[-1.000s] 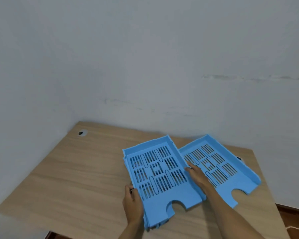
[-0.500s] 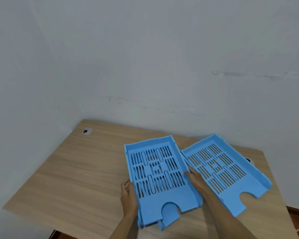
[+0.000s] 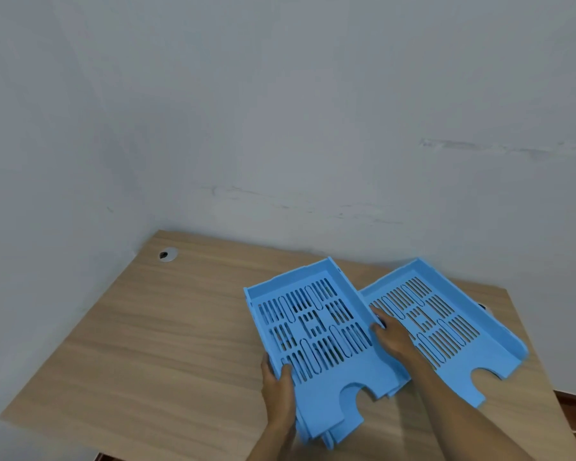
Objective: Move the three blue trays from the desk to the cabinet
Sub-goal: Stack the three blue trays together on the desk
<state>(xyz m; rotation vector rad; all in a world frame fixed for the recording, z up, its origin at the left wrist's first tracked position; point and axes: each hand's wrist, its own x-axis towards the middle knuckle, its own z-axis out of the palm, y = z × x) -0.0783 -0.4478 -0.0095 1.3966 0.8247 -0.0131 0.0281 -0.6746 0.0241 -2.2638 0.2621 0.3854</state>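
Both hands (image 3: 277,387) (image 3: 391,337) curled, gripping

Light: soft, even, fairly dim; no glare.
Shadows: faint along the wall (image 3: 280,128) behind the desk (image 3: 147,344).
Sharpness: slightly soft throughout.
Edges: wide-angle bending of the desk outline.

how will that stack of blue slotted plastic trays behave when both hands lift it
The stack of blue slotted plastic trays probably stays stiff and fairly light: thin walls, many slots. Its layers look fanned at the near edge, so they may slide apart unless the left hand and right hand squeeze both sides.
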